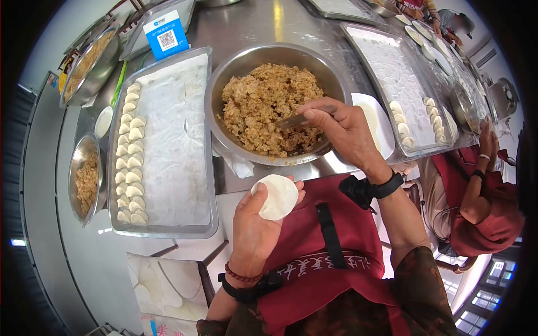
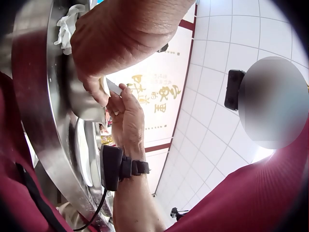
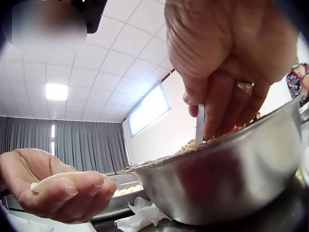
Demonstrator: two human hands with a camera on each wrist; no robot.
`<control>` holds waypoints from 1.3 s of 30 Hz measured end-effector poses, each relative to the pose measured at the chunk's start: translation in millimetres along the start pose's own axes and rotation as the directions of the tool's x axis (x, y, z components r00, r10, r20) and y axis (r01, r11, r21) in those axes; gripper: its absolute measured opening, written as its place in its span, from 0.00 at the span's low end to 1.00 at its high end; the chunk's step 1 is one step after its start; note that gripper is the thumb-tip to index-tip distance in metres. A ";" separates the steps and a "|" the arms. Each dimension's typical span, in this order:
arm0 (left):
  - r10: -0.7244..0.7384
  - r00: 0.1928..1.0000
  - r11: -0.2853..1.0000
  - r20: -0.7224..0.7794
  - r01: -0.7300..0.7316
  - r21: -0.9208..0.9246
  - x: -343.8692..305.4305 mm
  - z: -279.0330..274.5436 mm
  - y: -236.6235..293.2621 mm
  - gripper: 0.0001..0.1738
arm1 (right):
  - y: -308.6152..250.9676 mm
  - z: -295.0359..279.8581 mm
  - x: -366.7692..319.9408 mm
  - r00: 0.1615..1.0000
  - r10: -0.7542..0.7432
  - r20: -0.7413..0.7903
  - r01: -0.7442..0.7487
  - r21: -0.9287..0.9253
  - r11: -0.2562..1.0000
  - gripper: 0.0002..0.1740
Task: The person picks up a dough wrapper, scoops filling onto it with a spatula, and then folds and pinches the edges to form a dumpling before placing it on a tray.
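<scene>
My left hand (image 1: 252,232) is palm up below the bowl's near rim. It holds a round white dumpling wrapper (image 1: 279,199) across its fingers, with the thumb over one edge. In the right wrist view those fingers curl under the thin wrapper (image 3: 60,180). My right hand (image 1: 350,131) grips a flat metal spatula (image 1: 290,121) over the large steel bowl (image 1: 332,75). The spatula's tip lies in the brown, crumbly filling (image 1: 263,92). From the right wrist, the spatula (image 3: 200,124) points steeply down past the bowl's rim.
Left of the bowl, a paper-lined tray (image 1: 174,157) carries rows of folded dumplings (image 1: 134,147). A white dish (image 1: 370,115) and a second dumpling tray (image 1: 386,61) lie to the right. A smaller filling bowl (image 1: 75,162) stands far left; another person (image 1: 482,207) is at right.
</scene>
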State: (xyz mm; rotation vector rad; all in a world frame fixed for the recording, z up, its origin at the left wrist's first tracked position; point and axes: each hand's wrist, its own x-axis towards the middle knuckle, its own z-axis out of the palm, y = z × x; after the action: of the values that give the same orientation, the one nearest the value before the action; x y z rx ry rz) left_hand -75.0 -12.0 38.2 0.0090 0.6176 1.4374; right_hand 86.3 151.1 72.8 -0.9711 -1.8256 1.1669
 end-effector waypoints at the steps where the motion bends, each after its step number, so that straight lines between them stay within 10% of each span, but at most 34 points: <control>1: 0.000 1.000 1.000 -0.004 0.000 -0.007 0.4 -0.9 -0.1 0.20 | -3.2 1.3 -0.5 1.000 -0.012 0.006 0.012 0.019 1.000 0.15; 20: 0.045 0.999 0.999 -0.008 -0.045 -0.016 3.1 -3.4 11.8 0.23 | -14.4 19.5 -1.5 0.991 0.048 0.128 -0.055 0.054 0.997 0.15; 39: 0.062 0.996 0.997 0.059 -0.065 0.033 -1.7 26.4 29.4 0.26 | -24.6 -10.8 -19.1 0.974 0.220 -0.060 -0.174 0.431 0.886 0.18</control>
State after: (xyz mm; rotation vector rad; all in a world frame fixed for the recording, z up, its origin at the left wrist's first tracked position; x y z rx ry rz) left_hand -91.4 0.6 71.9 0.0983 0.5999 1.4824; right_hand 99.1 131.0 95.5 -0.9539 -1.3280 1.5265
